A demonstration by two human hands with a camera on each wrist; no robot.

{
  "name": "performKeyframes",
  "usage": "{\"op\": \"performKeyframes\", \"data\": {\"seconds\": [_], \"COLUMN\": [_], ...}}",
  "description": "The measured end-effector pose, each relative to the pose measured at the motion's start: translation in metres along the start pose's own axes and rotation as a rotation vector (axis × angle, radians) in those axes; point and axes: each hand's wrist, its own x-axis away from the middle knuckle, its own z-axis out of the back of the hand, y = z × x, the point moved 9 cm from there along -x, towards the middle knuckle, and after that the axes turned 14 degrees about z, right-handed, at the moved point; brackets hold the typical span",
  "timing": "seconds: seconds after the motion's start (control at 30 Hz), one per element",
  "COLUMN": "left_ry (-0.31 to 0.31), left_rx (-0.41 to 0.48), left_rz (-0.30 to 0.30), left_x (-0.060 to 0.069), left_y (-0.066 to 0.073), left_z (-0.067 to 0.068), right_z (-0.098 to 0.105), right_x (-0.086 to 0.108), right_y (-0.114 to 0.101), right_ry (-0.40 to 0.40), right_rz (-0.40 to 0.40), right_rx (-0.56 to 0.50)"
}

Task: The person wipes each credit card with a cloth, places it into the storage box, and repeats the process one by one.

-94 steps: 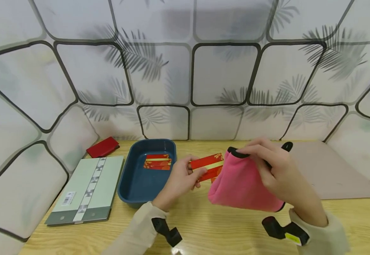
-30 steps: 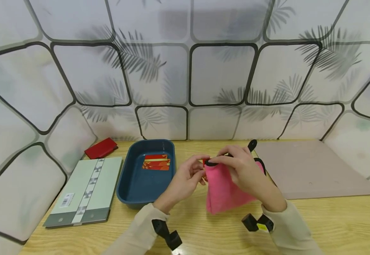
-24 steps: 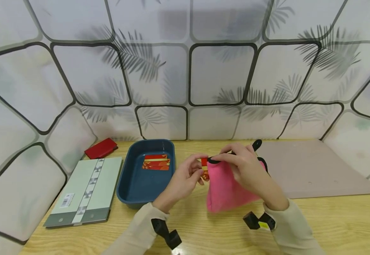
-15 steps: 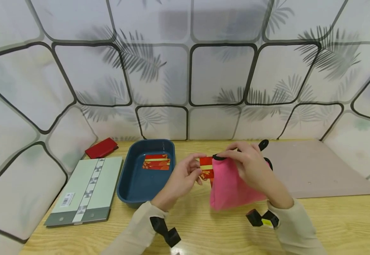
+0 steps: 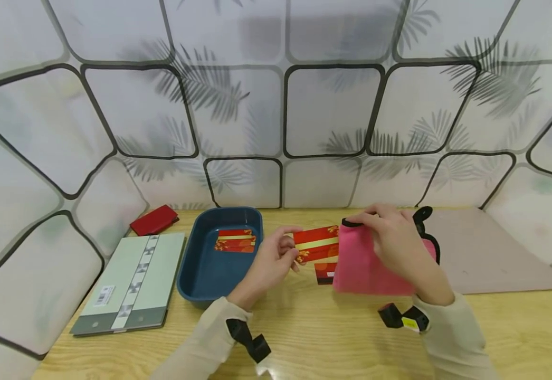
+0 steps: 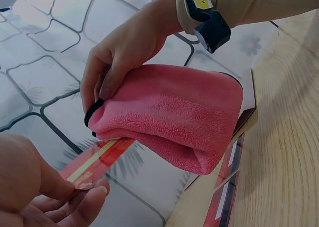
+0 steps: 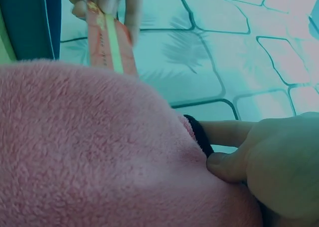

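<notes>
My left hand (image 5: 270,259) pinches the left end of a red card with a gold band (image 5: 316,244). My right hand (image 5: 399,244) grips a pink fleecy towel (image 5: 376,266) by its black-edged upper corner, with a black loop sticking out at the far side. The towel meets the right end of the card, and I cannot tell how much of the card it covers. In the left wrist view, the towel (image 6: 174,112) hangs folded just over the card (image 6: 97,162). Another red card (image 5: 324,273), with a black stripe, lies on the table partly behind the towel.
On the left stands a blue tray (image 5: 209,279) with red and gold cards (image 5: 235,240) inside. Further left are a pale green folder (image 5: 110,285) and a dark red wallet-like item (image 5: 154,219). A flat beige board (image 5: 504,258) lies at the right.
My right hand has drawn the towel rightward, away from the left hand, so most of the held card now shows. My left hand has stayed nearly still, and the card on the table has come into sight.
</notes>
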Motion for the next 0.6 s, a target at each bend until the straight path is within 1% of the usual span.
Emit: {"op": "performKeyframes", "data": {"seconds": [0.13, 0.23, 0.3, 0.47, 0.53, 0.6], "left_ry": [0.015, 0.02, 0.01, -0.049, -0.06, -0.056], "left_rx": [0.015, 0.016, 0.014, 0.009, 0.003, -0.004], "left_rz": [0.023, 0.035, 0.038, 0.044, 0.051, 0.055], "left_x": [0.0, -0.001, -0.001, -0.001, 0.0, 0.0], "left_y": [-0.002, -0.003, -0.003, -0.002, -0.002, -0.001], "left_z": [0.003, 0.004, 0.004, 0.0, -0.001, -0.001], "right_z": [0.004, 0.007, 0.01, 0.02, 0.024, 0.027], "right_x": [0.002, 0.004, 0.005, 0.006, 0.006, 0.006], "right_y": [0.006, 0.01, 0.013, 0.016, 0.015, 0.013], "right_ry": [-0.009, -0.004, 0.005, 0.055, 0.075, 0.09], "right_rz": [-0.037, -0.047, -0.046, -0.007, 0.01, 0.024], "right_rx": [0.017, 0.031, 0.029, -0.046, -0.084, -0.114]}}
